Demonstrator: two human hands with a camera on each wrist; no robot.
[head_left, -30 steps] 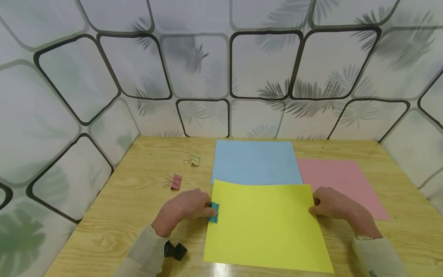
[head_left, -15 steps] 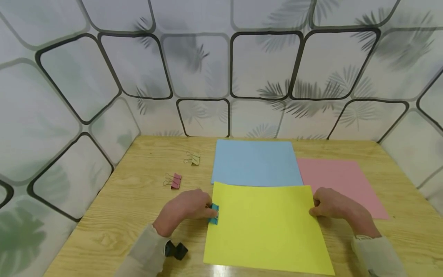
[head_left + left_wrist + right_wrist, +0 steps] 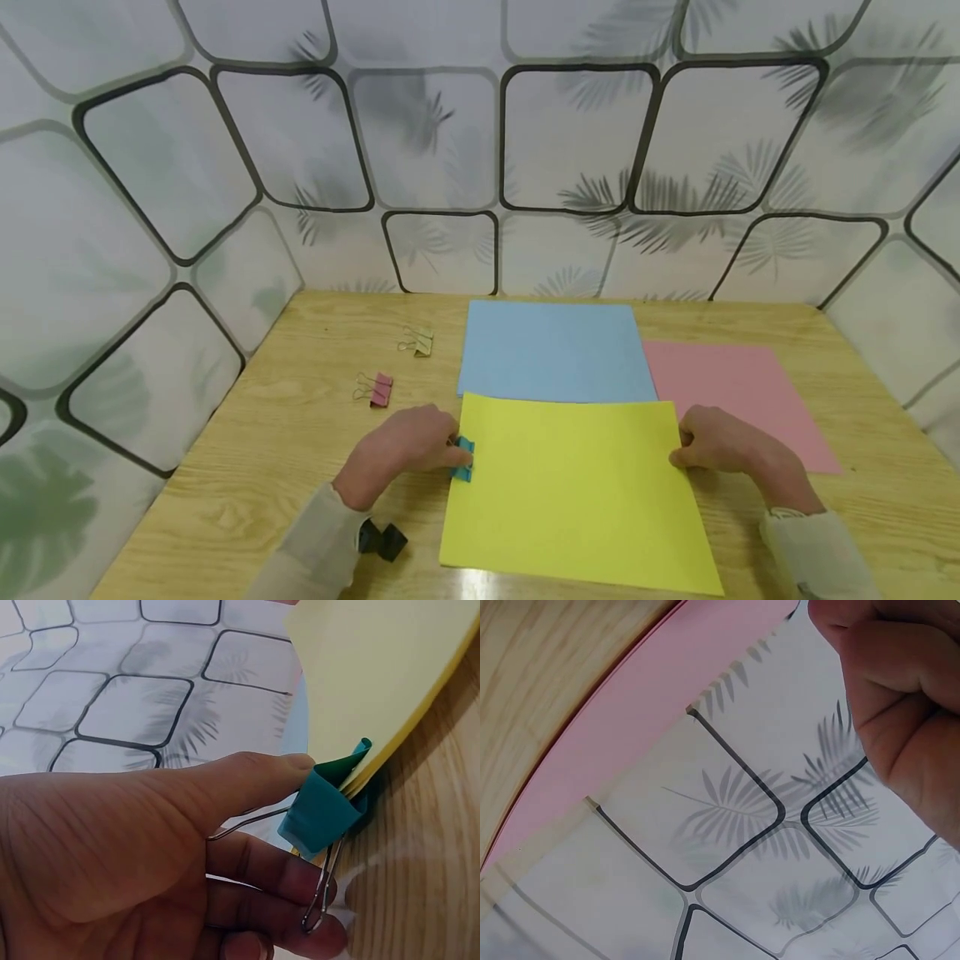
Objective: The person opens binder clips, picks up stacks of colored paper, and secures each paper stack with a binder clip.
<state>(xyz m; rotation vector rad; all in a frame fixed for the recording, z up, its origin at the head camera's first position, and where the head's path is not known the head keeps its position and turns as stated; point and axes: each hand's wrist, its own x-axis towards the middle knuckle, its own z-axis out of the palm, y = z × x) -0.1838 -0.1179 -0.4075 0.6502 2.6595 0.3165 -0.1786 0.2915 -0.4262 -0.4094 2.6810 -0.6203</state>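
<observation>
A stack of yellow paper [image 3: 570, 492] lies in front of me, held at both side edges. At its left edge my left hand [image 3: 408, 446] pinches a teal binder clip [image 3: 462, 460]. In the left wrist view the clip [image 3: 319, 817] bites over the edges of several yellow sheets [image 3: 375, 682]; my thumb presses its body and my fingers lie behind the wire handles. My right hand [image 3: 723, 446] pinches the paper's right edge, thumb on top and fingers underneath. Only part of that hand [image 3: 907, 697] shows in the right wrist view.
Blue paper [image 3: 555, 350] lies behind the yellow stack, and pink paper [image 3: 738, 396] to its right. A pink binder clip [image 3: 382, 390] and a pale yellow one [image 3: 423, 342] rest at the left of the wooden table [image 3: 300, 417]. A patterned wall [image 3: 570, 142] borders the table.
The far edge of the yellow paper has sunk slightly towards the table. Both hands keep their hold in nearly the same places.
</observation>
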